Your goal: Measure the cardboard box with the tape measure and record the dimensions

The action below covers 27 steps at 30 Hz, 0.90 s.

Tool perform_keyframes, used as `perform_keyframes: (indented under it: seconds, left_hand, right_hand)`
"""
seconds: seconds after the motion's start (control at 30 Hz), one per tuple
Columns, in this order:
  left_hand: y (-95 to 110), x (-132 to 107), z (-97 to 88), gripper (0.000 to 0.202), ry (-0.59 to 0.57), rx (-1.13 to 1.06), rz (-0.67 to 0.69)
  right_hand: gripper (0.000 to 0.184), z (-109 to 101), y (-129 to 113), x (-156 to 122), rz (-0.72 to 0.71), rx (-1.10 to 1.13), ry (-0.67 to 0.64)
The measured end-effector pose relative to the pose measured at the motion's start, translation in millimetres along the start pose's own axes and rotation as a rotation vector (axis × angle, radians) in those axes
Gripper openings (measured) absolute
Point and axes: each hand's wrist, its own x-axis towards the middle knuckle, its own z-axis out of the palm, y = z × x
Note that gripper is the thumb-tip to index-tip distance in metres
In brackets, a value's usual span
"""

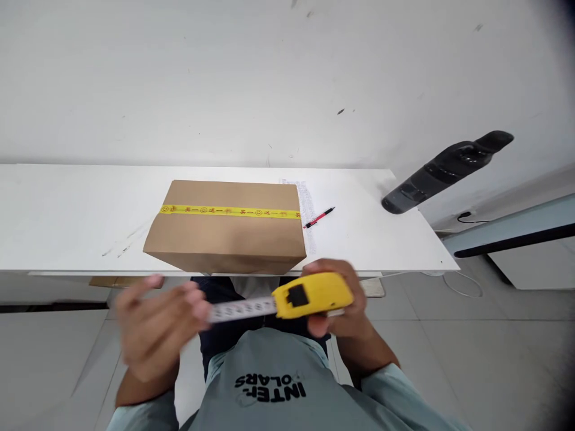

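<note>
My right hand (344, 299) grips a yellow tape measure (323, 294) by its case, in front of the table's near edge. A short length of white blade (245, 309) with dark numbers runs out of the case to the left. My left hand (164, 323), blurred by motion, pinches the free end of that blade; the tip itself is hidden by the fingers. Just beyond both hands, a closed cardboard box (224, 238) sits at the front of the table, with yellow printed tape (229, 211) across its top.
A red and black pen (320, 217) lies right of the box, on a written sheet of paper (308, 197) partly covered by the box. Toward the right end of the white table (67, 215) stands a dark bottle (431, 176). A wall rises behind.
</note>
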Motion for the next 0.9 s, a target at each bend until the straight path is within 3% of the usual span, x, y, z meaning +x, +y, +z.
perform_keyframes:
  seconds: [0.03, 0.07, 0.1, 0.13, 0.2, 0.3, 0.4, 0.53, 0.7, 0.8, 0.9]
  left_hand:
    - [-18, 14, -3.3, 0.028, 0.251, 0.109, 0.176]
    - [-36, 28, -5.6, 0.03, 0.399, 0.233, 0.262]
    - [-52, 41, -6.8, 0.03, 0.471, 0.339, 0.264]
    - [-67, 53, -7.1, 0.031, 0.504, 0.387, 0.267]
    - [-90, 68, -5.7, 0.031, 0.447, 0.341, 0.115]
    - [-106, 70, 0.2, 0.027, 0.327, -0.006, -0.201]
    - [-102, 64, 7.8, 0.021, 0.269, -0.207, -0.264]
    - [-75, 60, 15.2, 0.032, 0.117, -0.18, -0.117]
    - [-55, 57, 12.1, 0.042, 0.045, -0.088, -0.088]
    - [-58, 56, 11.8, 0.038, 0.052, -0.076, -0.111]
    - [-60, 56, 15.5, 0.027, 0.183, -0.075, -0.133]
  right_hand:
    - [0.066, -9, 9, -1, 0.026, -0.035, 0.114]
    - [0.067, -19, 19, -1, 0.051, -0.054, 0.232]
    - [0.066, -28, 29, -1, 0.067, -0.065, 0.335]
    - [0.063, -36, 38, -1, 0.076, -0.065, 0.407]
    - [0.058, -47, 52, 0, 0.108, -0.064, 0.463]
    - [0.056, -48, 59, -1, 0.202, -0.102, 0.393]
    - [0.055, -38, 54, -2, 0.236, -0.134, 0.306]
    - [0.051, -30, 49, 0, 0.23, -0.15, 0.274]
    - [0.05, -33, 52, -3, 0.276, -0.141, 0.266]
    - [0.05, -32, 55, -1, 0.263, -0.112, 0.288]
    - [0.048, -30, 54, 6, 0.273, -0.087, 0.308]
